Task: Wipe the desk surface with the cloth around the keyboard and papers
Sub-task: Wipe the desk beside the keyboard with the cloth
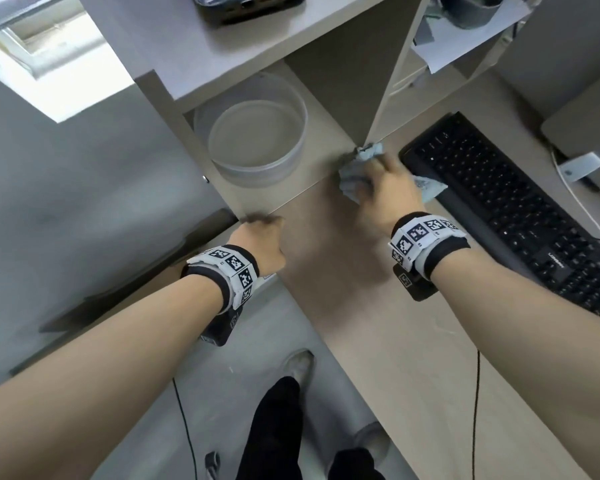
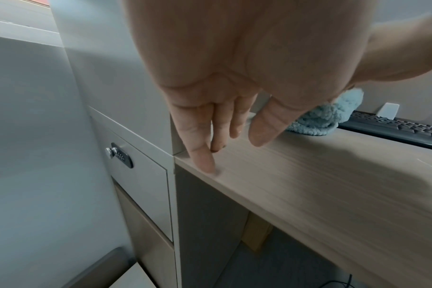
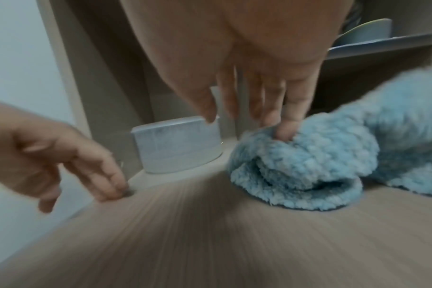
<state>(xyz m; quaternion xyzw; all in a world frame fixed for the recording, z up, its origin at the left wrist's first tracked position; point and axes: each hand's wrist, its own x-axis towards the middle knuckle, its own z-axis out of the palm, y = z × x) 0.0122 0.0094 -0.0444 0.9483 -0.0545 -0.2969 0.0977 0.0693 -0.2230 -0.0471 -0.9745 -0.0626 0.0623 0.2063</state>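
Two hands are seen over the light wood-grain tabletop. The fluffy light-blue cloth is bunched up on the tabletop and pressed down by the right hand; straight fingers are dug into its folds, and no curled grip round the cloth is shown, so this grip is read as loose and flat. One flap of the cloth is spread out past the little-finger side of that hand, touching the near edge of the black computer keyboard. The keyboard is lying just beside the right hand, on its outer side. Ahead of the right fingertips, the upright divider of the grey shelf unit is met by the cloth.

The left hand is rested on the tabletop's left front corner, fingertips touching the surface, fingers straight, nothing held. It is kept well apart from the cloth. Beyond the left fingers, a round translucent plastic container is stood in the open shelf compartment. Below the left hand, a grey drawer front with a metal combination lock is visible in the left wrist view.

White papers are stacked on a higher shelf past the right hand. Motion blur is present on the tabletop in both wrist views.
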